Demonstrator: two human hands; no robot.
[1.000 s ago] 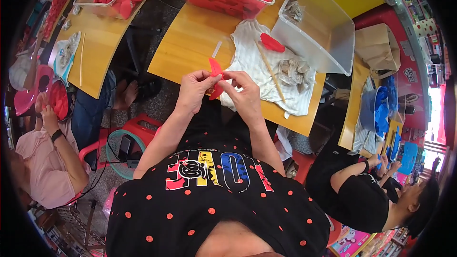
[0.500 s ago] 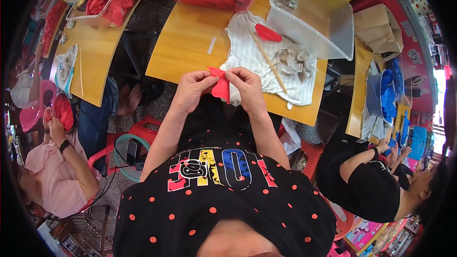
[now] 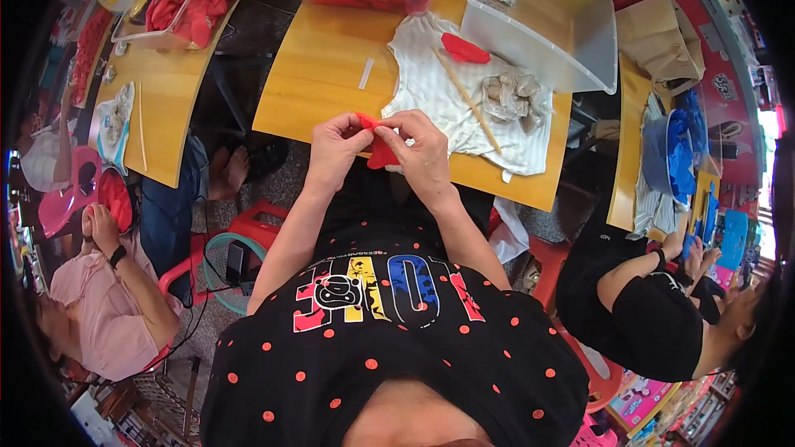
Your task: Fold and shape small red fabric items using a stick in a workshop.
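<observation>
Both hands have drawn back to the surface's [image 3: 331, 115] near edge; my left hand [image 3: 335, 149] and right hand [image 3: 422, 153] are pinching the red piece [image 3: 379, 151], working a fold; pressing comes next, I judge.

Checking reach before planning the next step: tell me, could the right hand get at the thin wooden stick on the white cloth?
Probably yes: the stick lies uncovered just beyond the right hand, though that hand pinches a red piece.

Yellow wooden table [image 3: 315, 91] with white cloth [image 3: 431, 91], clear tub [image 3: 580, 33], small white strip [image 3: 366, 73].
</observation>
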